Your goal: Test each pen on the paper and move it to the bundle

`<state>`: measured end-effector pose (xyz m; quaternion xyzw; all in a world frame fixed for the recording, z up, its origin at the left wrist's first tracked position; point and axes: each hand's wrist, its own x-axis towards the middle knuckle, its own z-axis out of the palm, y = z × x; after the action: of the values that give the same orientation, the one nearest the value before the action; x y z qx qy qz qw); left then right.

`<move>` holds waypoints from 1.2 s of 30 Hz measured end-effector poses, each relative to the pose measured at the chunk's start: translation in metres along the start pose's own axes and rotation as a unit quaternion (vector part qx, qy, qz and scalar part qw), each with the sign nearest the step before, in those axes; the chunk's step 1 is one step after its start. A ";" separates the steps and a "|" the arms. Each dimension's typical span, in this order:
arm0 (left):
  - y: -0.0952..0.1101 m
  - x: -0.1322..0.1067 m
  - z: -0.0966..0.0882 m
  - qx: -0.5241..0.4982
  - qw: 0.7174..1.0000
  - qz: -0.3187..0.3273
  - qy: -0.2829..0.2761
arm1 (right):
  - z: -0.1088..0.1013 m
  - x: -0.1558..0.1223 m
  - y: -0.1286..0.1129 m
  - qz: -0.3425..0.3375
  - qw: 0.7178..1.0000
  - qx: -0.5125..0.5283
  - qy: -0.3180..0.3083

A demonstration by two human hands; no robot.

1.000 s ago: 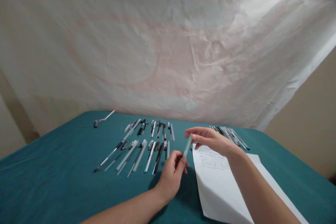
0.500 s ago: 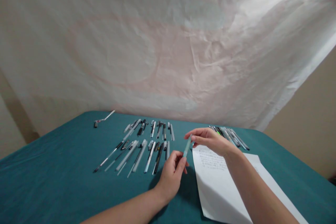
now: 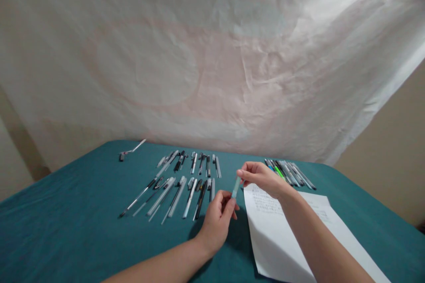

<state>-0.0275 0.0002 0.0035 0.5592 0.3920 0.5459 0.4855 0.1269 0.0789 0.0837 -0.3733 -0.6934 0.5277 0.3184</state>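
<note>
A slim pale green pen (image 3: 236, 188) is held tilted above the table, between my two hands. My left hand (image 3: 219, 216) pinches its lower end between thumb and fingers. At the upper end, the thumb and fingertips of my right hand (image 3: 257, 179) close on it; the fingers cover that tip. Left of my hands lie two rows of pens, including a white pen (image 3: 189, 199) and a black pen (image 3: 200, 201), many with caps set beside their barrels. Below my right forearm rests a white sheet of paper (image 3: 275, 239) with handwriting.
At the right rear is a close group of pens (image 3: 292, 173), one of them bright green (image 3: 278, 171). A thin white and grey item (image 3: 131, 149) lies at the far left corner. Green cloth (image 3: 76, 230) covers the table, and a pale sheet (image 3: 212, 53) hangs behind it.
My right hand has shifted slightly left and turned a little, uncovering more of the pen group behind it. My left hand stays where it was, with the pale green pen still between both hands.
</note>
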 end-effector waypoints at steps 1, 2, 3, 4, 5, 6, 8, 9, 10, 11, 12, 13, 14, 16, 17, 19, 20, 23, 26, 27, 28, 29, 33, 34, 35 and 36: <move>-0.001 0.000 0.000 -0.001 1.000 0.000 0.001 | 0.001 0.000 0.000 0.005 1.000 0.001 0.001; -0.001 0.000 0.000 -0.002 1.000 0.001 0.002 | 0.001 0.000 -0.001 0.009 1.000 0.006 -0.009; -0.002 0.000 -0.001 -0.001 1.000 0.002 0.003 | 0.001 -0.001 -0.001 0.011 1.000 0.013 -0.026; -0.003 0.000 -0.001 0.000 1.000 0.003 0.004 | 0.000 -0.001 -0.002 0.010 0.999 0.020 -0.045; -0.003 0.001 -0.001 0.000 1.000 0.004 0.003 | 0.000 -0.002 -0.003 0.007 0.998 0.024 -0.060; -0.003 0.001 -0.001 0.002 1.000 0.005 0.002 | -0.001 -0.002 -0.002 0.002 0.997 0.024 -0.067; -0.002 0.001 -0.001 0.003 1.000 0.006 0.003 | -0.003 -0.002 -0.001 -0.008 0.998 0.016 -0.057; -0.002 0.001 -0.001 0.004 1.000 0.005 0.005 | -0.003 -0.001 0.001 -0.011 0.999 0.010 -0.047; -0.001 0.001 -0.001 0.005 1.000 0.003 0.005 | -0.002 0.000 0.002 -0.015 0.999 0.006 -0.036; -0.001 0.001 -0.001 0.007 1.000 0.001 0.007 | -0.002 0.001 0.004 -0.017 1.000 0.003 -0.026; -0.001 0.001 0.000 0.009 1.000 0.000 0.008 | -0.001 0.002 0.005 -0.017 1.000 0.000 -0.017; -0.001 0.001 0.000 0.012 1.000 0.001 0.009 | 0.001 0.003 0.005 -0.016 1.000 -0.003 -0.011; -0.002 0.001 0.000 0.015 1.000 0.002 0.009 | 0.002 0.004 0.005 -0.016 1.000 -0.008 -0.005; -0.004 0.001 -0.001 0.026 1.000 0.002 0.013 | 0.005 0.005 0.005 -0.013 1.000 -0.020 0.004; -0.005 0.000 -0.001 0.034 0.999 0.002 0.017 | 0.006 0.005 0.004 -0.012 0.999 -0.030 0.008; -0.008 0.000 -0.002 0.049 0.999 -0.003 0.022 | 0.008 0.006 0.003 -0.010 0.998 -0.055 0.022; -0.008 0.000 -0.002 0.054 0.998 -0.004 0.023 | 0.009 0.006 0.003 -0.008 0.997 -0.069 0.031; -0.009 0.000 -0.003 0.059 0.998 -0.003 0.021 | 0.012 0.005 0.003 -0.008 0.992 -0.108 0.060; -0.007 -0.001 -0.002 0.053 0.999 0.002 0.014 | 0.014 0.004 0.001 -0.004 0.989 -0.125 0.076; -0.006 0.000 -0.002 0.047 0.999 0.003 0.014 | 0.014 0.004 0.001 0.000 0.990 -0.123 0.072; -0.005 0.000 -0.002 0.039 0.999 0.004 0.015 | 0.014 0.004 0.000 0.004 0.991 -0.120 0.062; -0.004 0.001 -0.002 0.028 0.999 0.003 0.018 | 0.014 0.004 -0.001 0.006 0.991 -0.120 0.053; -0.005 0.005 -0.001 -0.039 0.999 -0.020 0.020 | 0.013 -0.001 -0.004 -0.051 0.962 -0.227 0.141; -0.005 0.006 -0.001 -0.055 0.998 -0.029 0.020 | 0.015 -0.004 -0.004 -0.071 0.945 -0.275 0.165; -0.005 0.007 -0.001 -0.069 0.997 -0.037 0.019 | 0.017 -0.008 -0.004 -0.089 0.928 -0.322 0.167; -0.006 0.007 -0.001 -0.079 0.996 -0.043 0.016 | 0.021 -0.013 -0.003 -0.102 0.913 -0.367 0.146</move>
<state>-0.0273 0.0085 -0.0003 0.4929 0.3789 0.5631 0.5445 0.1157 0.0574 0.0813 -0.4644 -0.8181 0.1406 0.3089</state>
